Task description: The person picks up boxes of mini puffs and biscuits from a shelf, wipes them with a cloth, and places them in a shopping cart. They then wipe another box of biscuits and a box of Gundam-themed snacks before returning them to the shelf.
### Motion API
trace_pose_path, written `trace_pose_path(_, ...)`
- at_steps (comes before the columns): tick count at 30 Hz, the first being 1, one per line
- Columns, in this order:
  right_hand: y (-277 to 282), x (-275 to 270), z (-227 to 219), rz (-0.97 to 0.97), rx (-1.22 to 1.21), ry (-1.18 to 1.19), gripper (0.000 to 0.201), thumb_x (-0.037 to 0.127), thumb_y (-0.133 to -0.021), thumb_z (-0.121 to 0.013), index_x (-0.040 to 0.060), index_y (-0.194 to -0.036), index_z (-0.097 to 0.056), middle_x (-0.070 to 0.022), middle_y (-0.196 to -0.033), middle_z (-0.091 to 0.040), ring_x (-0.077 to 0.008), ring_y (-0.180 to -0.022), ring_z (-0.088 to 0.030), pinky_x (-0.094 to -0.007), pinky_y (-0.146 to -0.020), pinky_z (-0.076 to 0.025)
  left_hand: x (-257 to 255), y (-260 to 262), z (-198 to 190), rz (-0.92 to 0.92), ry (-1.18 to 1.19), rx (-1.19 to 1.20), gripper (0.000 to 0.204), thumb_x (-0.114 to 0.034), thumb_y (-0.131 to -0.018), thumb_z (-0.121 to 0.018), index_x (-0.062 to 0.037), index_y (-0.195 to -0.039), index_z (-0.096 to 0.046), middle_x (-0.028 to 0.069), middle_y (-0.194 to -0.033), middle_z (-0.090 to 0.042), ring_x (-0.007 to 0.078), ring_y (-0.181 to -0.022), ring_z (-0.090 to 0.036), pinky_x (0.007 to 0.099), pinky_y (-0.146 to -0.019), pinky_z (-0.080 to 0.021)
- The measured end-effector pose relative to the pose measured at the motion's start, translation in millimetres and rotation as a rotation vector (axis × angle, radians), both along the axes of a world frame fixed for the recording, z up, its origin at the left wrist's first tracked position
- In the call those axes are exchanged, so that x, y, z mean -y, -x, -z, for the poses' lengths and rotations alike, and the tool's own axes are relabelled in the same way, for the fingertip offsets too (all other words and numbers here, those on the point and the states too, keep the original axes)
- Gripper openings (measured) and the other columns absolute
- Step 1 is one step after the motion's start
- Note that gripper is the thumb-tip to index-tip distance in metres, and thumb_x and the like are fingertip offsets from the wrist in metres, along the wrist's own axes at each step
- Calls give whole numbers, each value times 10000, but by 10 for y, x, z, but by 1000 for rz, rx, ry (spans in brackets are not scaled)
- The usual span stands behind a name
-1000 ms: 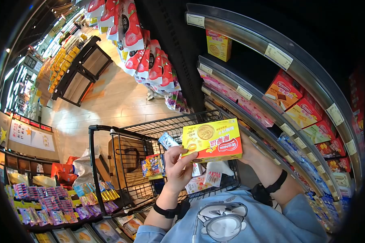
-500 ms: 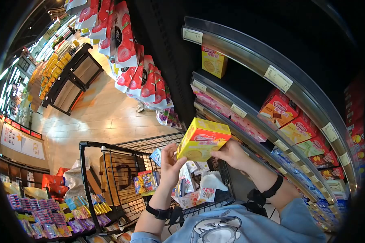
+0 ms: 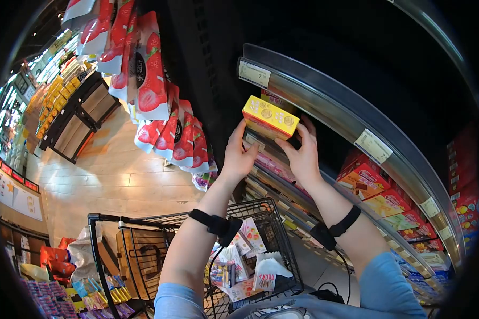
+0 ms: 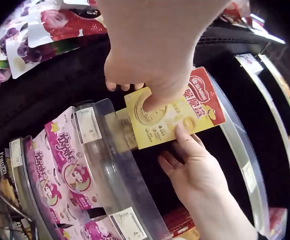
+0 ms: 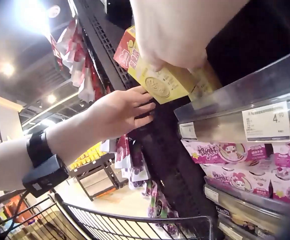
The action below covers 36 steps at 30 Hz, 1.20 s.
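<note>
Both hands hold a yellow and red wafer box (image 3: 271,118) up at the shelf, at the height of the price rail. My left hand (image 3: 239,154) has its fingers at the box's left end, and its thumb lies over the printed face in the left wrist view. At the other end, my right hand (image 3: 302,154) grips with the thumb on the near side and fingers behind. A second yellow box (image 4: 122,127) stands on the shelf just behind, partly covered by the held one.
Price-tagged shelf rails (image 3: 324,119) curve along the right, with red and yellow boxes (image 3: 380,189) farther along. Strawberry-printed bags (image 3: 149,80) hang at left. A black wire cart (image 3: 277,234) holding several snack packs stands below the arms. Pink packs (image 4: 75,165) fill a lower shelf.
Both hands have carried the wafer box from above the cart up and forward to the shelf, turning it on the way. The head view has shifted toward the shelf.
</note>
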State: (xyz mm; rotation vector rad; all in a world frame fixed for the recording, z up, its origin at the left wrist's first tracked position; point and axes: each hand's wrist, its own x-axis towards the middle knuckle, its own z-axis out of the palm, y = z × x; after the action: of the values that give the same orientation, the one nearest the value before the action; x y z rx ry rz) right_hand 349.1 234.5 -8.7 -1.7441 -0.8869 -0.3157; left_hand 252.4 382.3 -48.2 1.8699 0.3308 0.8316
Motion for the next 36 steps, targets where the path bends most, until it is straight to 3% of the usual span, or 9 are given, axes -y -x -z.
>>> trace_pose_path(3,-131,-69,7,21,-17,76,504,164,-720,-781,-25,-1143,-582,-215,-1222,-541,-339,-1168,-501,-377,-986,-388,-67,-148,-33,-32,-20,-49,647,-39,-785,-606,-34,-1386,-366,244,-1274,-489,341,-1188,-486,349,-926,-441)
trace_pose_path(13,-420,-158,290,-72,-79,38,486,155,-742,-769,-9,-1142,-546,-186,-1132,-572,-304,-1101,-537,-358,-951,-401,-207,-361,140,-53,-129,-108,626,-77,-776,-632,-15,-1353,-397,239,-1276,-489,363,-1198,-463,386,-985,-396)
trace_pose_path(16,-506,-172,424,-144,-140,16,564,143,-751,-761,-3,-1211,-469,-184,-1145,-561,-298,-1096,-540,-362,-953,-399,-211,-380,155,-48,-99,-180,614,-116,-776,-640,2,-1334,-412,242,-1274,-489,370,-1209,-447,401,-1012,-367)
trace_pose_path(18,-526,-163,402,-244,-299,36,748,41,-778,-722,4,-1358,-252,-183,-1297,-439,-245,-1232,-438,-363,-1051,-338,-220,-401,155,-59,-197,-132,609,-154,-774,-648,19,-1314,-427,246,-1266,-492,380,-1195,-456,408,-1008,-369)
trace_pose_path(22,-522,-199,413,-111,-258,46,789,47,-762,-735,8,-1364,-225,-205,-1321,-410,-278,-1254,-425,-390,-1045,-369,-290,-494,186,-47,-195,-128,675,-173,-758,-660,24,-1342,-386,259,-1266,-491,385,-1189,-462,409,-1006,-371)
trace_pose_path(27,-657,-205,469,-145,-243,192,848,36,-754,-729,13,-1401,-182,-215,-1331,-416,-286,-1235,-453,-399,-1026,-400,-318,-565,-68,121,168,-133,809,-157,-716,-658,36,-1399,-269,269,-1289,-480,361,-1199,-474,399,-998,-380)
trace_pose_path(30,-658,-208,395,-184,-314,236,849,27,-755,-722,12,-1409,-180,-214,-1317,-437,-286,-1210,-480,-392,-1009,-415,-403,-675,-21,221,245,-115,782,-136,-702,-657,16,-1387,-313,252,-1268,-498,332,-1183,-497,377,-980,-399)
trace_pose_path(33,-628,-207,240,-195,-419,248,828,28,-756,-722,6,-1402,-204,-214,-1297,-460,-280,-1190,-498,-382,-994,-425,-478,-762,70,202,55,-107,626,-58,-743,-641,10,-1321,-410,154,-1194,-552,217,-1040,-561,300,-878,-439)
trace_pose_path(36,-745,-228,356,-153,-459,239,813,34,-754,-727,0,-1394,-226,-216,-1286,-473,-278,-1183,-503,-375,-983,-434,-468,-765,22,150,-104,-172,517,-61,-748,-656,3,-1235,-497,160,-1161,-573,243,-1025,-575,299,-880,-438)
